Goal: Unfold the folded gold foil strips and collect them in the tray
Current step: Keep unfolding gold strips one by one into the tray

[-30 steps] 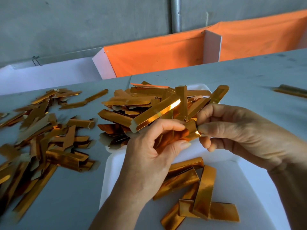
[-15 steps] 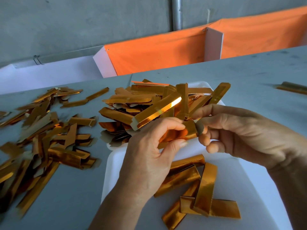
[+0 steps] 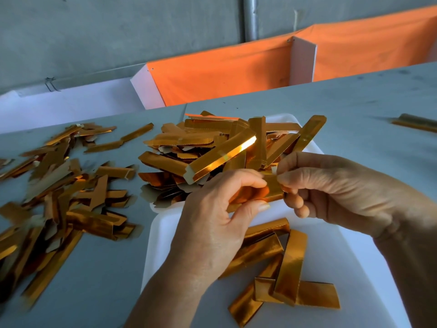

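One gold foil strip is held between both hands above a white tray. My left hand pinches its left part between thumb and fingers. My right hand pinches its right end with thumb and forefinger. Several unfolded strips lie in the near part of the tray. A heap of gold strips fills the tray's far end. Many more strips are scattered on the grey table to the left.
A single gold strip lies on the table at the far right. Behind the table stand orange fabric panels with white posts, then a grey wall with a metal pipe.
The view has shifted slightly. My right thumb and forefinger have closed tighter on the strip's right end; the strip stays between both hands over the tray.
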{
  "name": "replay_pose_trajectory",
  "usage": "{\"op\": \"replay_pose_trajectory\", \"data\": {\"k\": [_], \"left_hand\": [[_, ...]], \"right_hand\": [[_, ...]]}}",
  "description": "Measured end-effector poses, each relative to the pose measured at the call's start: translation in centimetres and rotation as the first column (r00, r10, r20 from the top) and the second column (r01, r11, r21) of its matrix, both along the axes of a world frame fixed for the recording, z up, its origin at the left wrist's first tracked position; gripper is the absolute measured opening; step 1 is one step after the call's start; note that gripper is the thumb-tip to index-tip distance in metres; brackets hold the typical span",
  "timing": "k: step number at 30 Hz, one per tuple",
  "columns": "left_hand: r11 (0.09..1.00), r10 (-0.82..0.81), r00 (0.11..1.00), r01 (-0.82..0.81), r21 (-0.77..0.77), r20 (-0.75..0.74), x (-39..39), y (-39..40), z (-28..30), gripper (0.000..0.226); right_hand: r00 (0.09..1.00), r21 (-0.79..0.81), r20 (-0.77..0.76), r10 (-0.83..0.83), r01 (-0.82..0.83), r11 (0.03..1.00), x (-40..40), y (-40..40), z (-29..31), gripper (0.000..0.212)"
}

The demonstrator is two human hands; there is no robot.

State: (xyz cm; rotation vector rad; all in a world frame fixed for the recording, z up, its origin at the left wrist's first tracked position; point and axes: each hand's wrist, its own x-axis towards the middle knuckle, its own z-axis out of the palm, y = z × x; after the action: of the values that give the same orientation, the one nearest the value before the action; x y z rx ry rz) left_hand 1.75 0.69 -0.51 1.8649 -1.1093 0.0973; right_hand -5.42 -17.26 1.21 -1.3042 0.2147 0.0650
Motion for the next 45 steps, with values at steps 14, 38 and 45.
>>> {"op": "replay_pose_trajectory", "data": {"k": [14,38,45], "left_hand": [[1.000,-0.011,0.996,0.011,-0.002,0.090,0.1,0.1,0.1,0.022],[0.985,-0.151,0.988,0.148,-0.090,-0.027,0.3,0.4,0.5,0.025],[0.973,-0.200,0.961,0.171,-0.156,-0.189,0.3,0.1,0.5,0.025]], "right_hand": [[1.000,-0.065,-0.003,-0.007,0.006,0.998,-0.1,0.0,0.1,0.020],[0.973,0.112,0.185,0.136,-0.159,0.981,0.1,-0.6,-0.9,0.028],[0.963,0.163,0.237,0.128,-0.169,0.972,0.5,-0.2,-1.2,0.035]]}}
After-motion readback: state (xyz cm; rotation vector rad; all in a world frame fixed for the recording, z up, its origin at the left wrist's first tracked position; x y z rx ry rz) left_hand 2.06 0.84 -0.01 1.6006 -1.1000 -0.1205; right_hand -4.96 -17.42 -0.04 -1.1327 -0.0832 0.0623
